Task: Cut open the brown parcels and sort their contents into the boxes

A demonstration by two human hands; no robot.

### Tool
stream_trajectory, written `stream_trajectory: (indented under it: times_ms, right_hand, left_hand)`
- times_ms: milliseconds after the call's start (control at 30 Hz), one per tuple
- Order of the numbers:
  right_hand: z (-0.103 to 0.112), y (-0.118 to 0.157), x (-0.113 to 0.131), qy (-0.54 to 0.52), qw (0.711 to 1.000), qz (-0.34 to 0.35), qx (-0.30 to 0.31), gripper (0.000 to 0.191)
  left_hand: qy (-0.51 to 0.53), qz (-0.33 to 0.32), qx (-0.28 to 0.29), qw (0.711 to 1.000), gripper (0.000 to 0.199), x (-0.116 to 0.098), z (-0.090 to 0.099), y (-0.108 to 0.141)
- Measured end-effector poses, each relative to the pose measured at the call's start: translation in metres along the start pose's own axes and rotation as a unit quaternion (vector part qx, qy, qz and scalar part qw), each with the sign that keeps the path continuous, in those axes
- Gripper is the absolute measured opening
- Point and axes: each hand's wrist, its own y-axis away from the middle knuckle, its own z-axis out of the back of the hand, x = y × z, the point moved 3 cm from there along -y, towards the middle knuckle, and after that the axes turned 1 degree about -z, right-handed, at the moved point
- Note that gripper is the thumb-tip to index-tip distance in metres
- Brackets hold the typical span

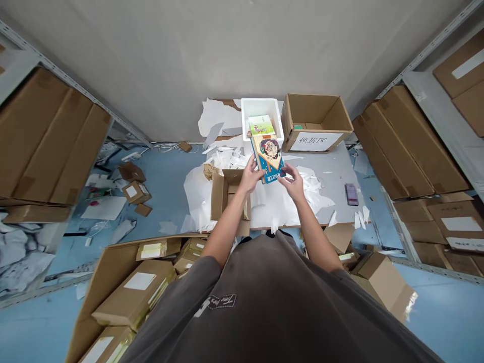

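Blue-and-cream book (pixel 269 155) is held above the table (pixel 336 174), before the white bin (pixel 244 113); left hand (pixel 250 176) grips its left edge, right hand (pixel 293 182), fingers partly spread, its lower right corner. Carton (pixel 345 117) label (pixel 315 141) reads "换货区". Cover lettering is not fully legible; the green book (pixel 260 124) is partly hidden.

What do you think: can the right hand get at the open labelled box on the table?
Probably yes: the labelled box is open on top and nothing seems to block the right hand, though it is busy at the blue book.
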Motion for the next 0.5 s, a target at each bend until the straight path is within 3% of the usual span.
stream_trajectory:
  times_ms: [67, 200, 367, 500]
  right_hand:
    - [0.010, -0.023, -0.009, -0.029, 0.998, -0.055, -0.023, 0.083]
    - [0.015, -0.063, -0.027, -0.126, 0.974, -0.179, 0.052, 0.069]
    - [0.019, -0.111, -0.043, -0.194, 0.959, -0.198, 0.050, 0.068]
    - [0.010, -0.179, -0.056, -0.198, 0.959, -0.198, 0.031, 0.070]
  left_hand:
    - [0.018, 0.029, 0.029, 0.999, 0.110, -0.005, 0.020, -0.012]
    - [0.033, 0.069, 0.045, 0.996, 0.107, -0.007, 0.044, -0.038]
    - [0.041, 0.128, 0.010, 0.991, 0.110, 0.006, 0.052, -0.082]
    - [0.015, 0.139, -0.032, 0.990, 0.108, 0.008, 0.050, -0.153]
